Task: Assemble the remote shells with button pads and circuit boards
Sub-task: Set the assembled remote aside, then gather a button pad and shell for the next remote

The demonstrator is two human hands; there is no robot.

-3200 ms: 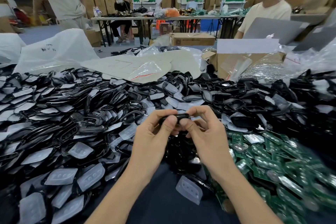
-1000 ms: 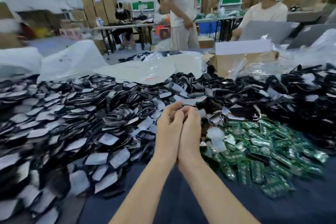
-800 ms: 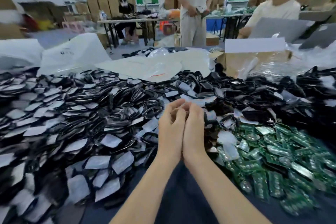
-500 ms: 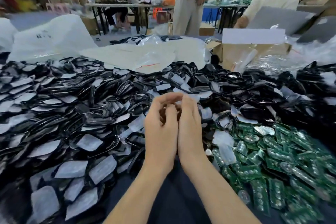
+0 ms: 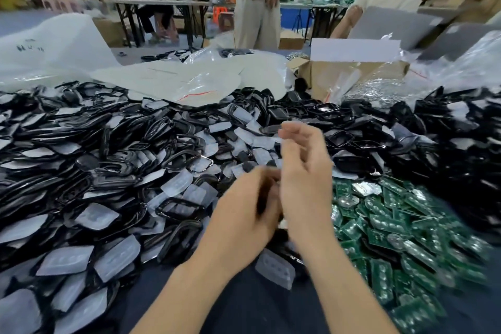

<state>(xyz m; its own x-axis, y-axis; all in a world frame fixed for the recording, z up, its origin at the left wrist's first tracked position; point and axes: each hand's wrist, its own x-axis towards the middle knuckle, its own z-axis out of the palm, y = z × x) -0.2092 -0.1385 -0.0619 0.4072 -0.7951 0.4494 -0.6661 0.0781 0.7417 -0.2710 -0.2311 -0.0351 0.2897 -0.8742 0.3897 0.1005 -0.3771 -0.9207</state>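
Hands no longer pressed together at frame center: left hand is curling its fingers around a dark remote shell, right hand lifting off with fingers loosely spread, empty, suggesting this unit is snapped shut.

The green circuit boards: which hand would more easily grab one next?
Probably the right hand. The green circuit boards lie just to its right, and its fingers look loose. The left hand is closed around something dark, on the side away from them.
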